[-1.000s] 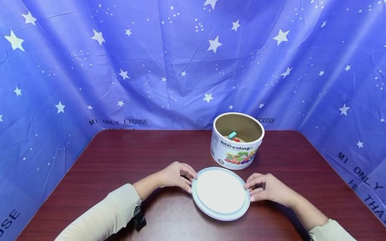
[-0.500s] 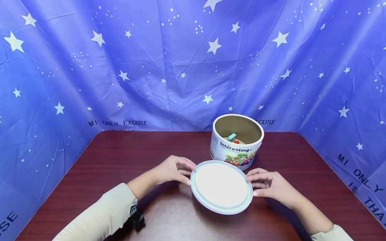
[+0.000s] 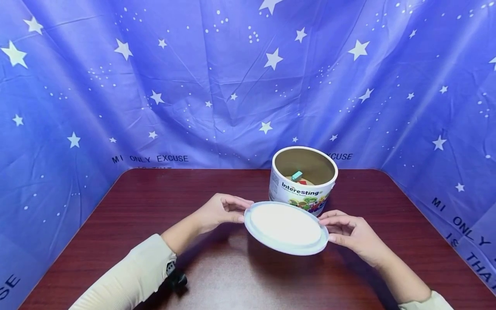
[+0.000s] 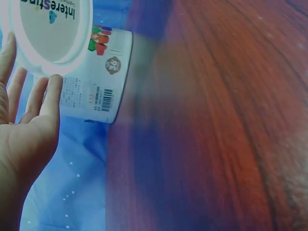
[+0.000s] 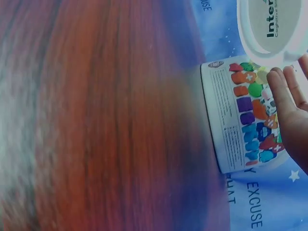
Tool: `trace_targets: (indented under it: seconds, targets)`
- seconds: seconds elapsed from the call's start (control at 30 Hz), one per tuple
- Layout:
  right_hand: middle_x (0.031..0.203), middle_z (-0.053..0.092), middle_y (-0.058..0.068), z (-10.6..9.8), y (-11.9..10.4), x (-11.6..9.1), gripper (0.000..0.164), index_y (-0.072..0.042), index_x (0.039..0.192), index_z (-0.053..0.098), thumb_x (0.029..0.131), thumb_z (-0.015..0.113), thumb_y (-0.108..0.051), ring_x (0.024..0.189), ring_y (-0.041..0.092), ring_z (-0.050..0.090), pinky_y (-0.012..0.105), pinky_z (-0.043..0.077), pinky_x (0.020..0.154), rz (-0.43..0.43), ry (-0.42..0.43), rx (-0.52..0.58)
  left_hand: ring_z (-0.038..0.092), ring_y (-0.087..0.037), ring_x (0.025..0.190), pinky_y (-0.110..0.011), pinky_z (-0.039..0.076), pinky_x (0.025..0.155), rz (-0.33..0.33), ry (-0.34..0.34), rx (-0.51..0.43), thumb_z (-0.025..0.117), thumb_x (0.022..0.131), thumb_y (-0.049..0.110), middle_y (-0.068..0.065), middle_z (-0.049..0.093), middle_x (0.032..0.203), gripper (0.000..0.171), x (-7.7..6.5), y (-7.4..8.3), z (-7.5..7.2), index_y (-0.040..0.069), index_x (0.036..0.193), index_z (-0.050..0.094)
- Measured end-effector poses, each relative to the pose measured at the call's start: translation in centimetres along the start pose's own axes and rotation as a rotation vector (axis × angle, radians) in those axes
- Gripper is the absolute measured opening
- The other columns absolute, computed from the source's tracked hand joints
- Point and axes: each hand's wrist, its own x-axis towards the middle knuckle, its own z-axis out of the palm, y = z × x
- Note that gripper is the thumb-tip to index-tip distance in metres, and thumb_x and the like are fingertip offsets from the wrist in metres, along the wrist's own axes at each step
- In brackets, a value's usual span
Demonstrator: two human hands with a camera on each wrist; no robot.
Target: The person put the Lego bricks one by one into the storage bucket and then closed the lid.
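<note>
A round white lid [image 3: 286, 224] is held up above the table in front of the bucket, tilted with its near edge low. My left hand [image 3: 218, 214] pinches its left rim between thumb and fingers. At the opposite rim my right hand [image 3: 354, 234] pinches it the same way. Both wrist views show the lid's printed underside [image 4: 50, 29], lettered "Interesting". Right behind the lid stands an open white bucket [image 3: 300, 193] with colourful pictures on its side; the lid overlaps its lower front in the head view. Inside lie a teal block [image 3: 297, 176] and a red piece [image 3: 302, 182].
The dark red wooden table [image 3: 186, 189] spreads around the bucket. A blue star-printed cloth [image 3: 217, 86] hangs behind it and along both sides. A black device [image 3: 176, 280] sits at the left sleeve's cuff.
Both hands have raised the lid and moved it toward the bucket. It has tilted, so its top now looks flatter in the head view. The bucket has stayed in place.
</note>
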Motion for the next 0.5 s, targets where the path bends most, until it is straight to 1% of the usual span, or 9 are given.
trace_targets:
  seconds: [0.1, 0.17, 0.2, 0.33, 0.4, 0.43, 0.5]
  targets:
    - [0.117, 0.061, 0.016, 0.4, -0.4, 0.1, 0.029, 0.005, 0.112, 0.067, 0.087, 0.059, 0.016, 0.113, 0.013, 0.057, 0.024, 0.05, 0.09, -0.032, 0.053, -0.005, 0.066, -0.02, 0.104, -0.043, 0.051, 0.093, 0.001, 0.044, -0.001, 0.08, 0.081, 0.014, -0.018, 0.066, 0.119, 0.049, 0.2, 0.3, 0.2, -0.014, 0.118, 0.062]
    - [0.115, 0.063, 0.013, 0.8, -0.6, 0.2, 0.026, 0.003, 0.109, 0.068, 0.089, 0.058, 0.015, 0.112, 0.012, 0.057, 0.022, 0.05, 0.087, -0.05, 0.102, -0.015, 0.068, -0.022, 0.099, -0.047, 0.05, 0.092, 0.006, 0.078, -0.021, 0.078, 0.083, 0.015, -0.018, 0.068, 0.114, 0.049, 0.5, 0.5, 0.4, -0.016, 0.118, 0.061]
    - [0.114, 0.063, 0.011, 0.9, -0.8, 0.3, 0.024, 0.002, 0.109, 0.068, 0.091, 0.056, 0.013, 0.11, 0.012, 0.058, 0.022, 0.051, 0.086, -0.055, 0.121, -0.001, 0.069, -0.024, 0.097, -0.048, 0.05, 0.091, 0.012, 0.097, -0.027, 0.077, 0.084, 0.015, -0.019, 0.069, 0.111, 0.049, 0.6, 0.6, 0.6, -0.017, 0.117, 0.06]
    - [0.112, 0.064, 0.008, 1.6, -1.4, 0.7, 0.022, 0.006, 0.11, 0.066, 0.097, 0.048, 0.01, 0.102, 0.016, 0.065, 0.032, 0.055, 0.085, -0.098, 0.189, 0.135, 0.07, -0.032, 0.094, -0.047, 0.053, 0.087, 0.046, 0.158, -0.049, 0.072, 0.088, 0.013, -0.024, 0.069, 0.102, 0.045, 1.3, 1.0, 1.1, -0.021, 0.114, 0.059]
    - [0.112, 0.065, 0.008, 1.9, -1.6, 0.9, 0.024, 0.008, 0.111, 0.064, 0.098, 0.044, 0.01, 0.098, 0.021, 0.068, 0.036, 0.055, 0.084, -0.125, 0.219, 0.198, 0.07, -0.032, 0.091, -0.046, 0.055, 0.084, 0.067, 0.184, -0.035, 0.069, 0.09, 0.012, -0.027, 0.069, 0.1, 0.041, 1.7, 1.1, 1.3, -0.021, 0.112, 0.059]
    - [0.111, 0.066, 0.008, 2.0, -1.7, 1.0, 0.024, 0.01, 0.111, 0.064, 0.099, 0.043, 0.01, 0.096, 0.022, 0.069, 0.037, 0.055, 0.084, -0.138, 0.248, 0.209, 0.071, -0.031, 0.089, -0.045, 0.055, 0.082, 0.077, 0.195, -0.024, 0.067, 0.092, 0.011, -0.027, 0.069, 0.098, 0.038, 1.8, 1.2, 1.3, -0.021, 0.112, 0.06]
    - [0.105, 0.068, 0.009, 2.2, -1.9, 1.2, 0.023, 0.012, 0.11, 0.063, 0.099, 0.043, 0.011, 0.09, 0.023, 0.071, 0.035, 0.056, 0.081, -0.153, 0.322, 0.192, 0.071, -0.03, 0.085, -0.045, 0.056, 0.079, 0.091, 0.215, 0.011, 0.065, 0.094, 0.01, -0.026, 0.07, 0.096, 0.033, 2.2, 1.2, 1.4, -0.019, 0.11, 0.062]
